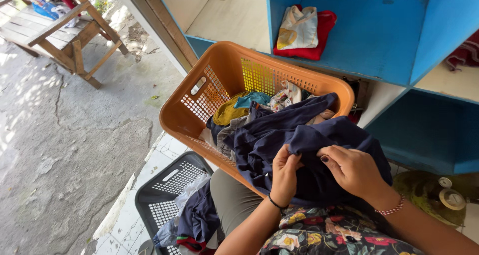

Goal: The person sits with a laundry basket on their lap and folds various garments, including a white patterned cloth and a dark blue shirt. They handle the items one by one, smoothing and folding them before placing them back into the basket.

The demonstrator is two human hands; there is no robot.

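A dark navy garment (279, 135) spills out of an orange laundry basket (199, 103) onto my lap. My left hand (284, 174) pinches a fold of this cloth, fingers closed on it. My right hand (352, 169) grips the same fabric just to the right, fingers curled over it. The two hands are close together, almost touching. Inside the basket lie more clothes: a mustard piece (227, 110), a teal piece (252, 99) and a patterned white piece (284, 96).
A dark grey basket (164, 185) with clothes stands lower left on white tiles. A blue shelf unit (379, 35) behind holds folded white and red clothes (304, 30). A wooden bench (70, 35) stands on cracked concrete at upper left.
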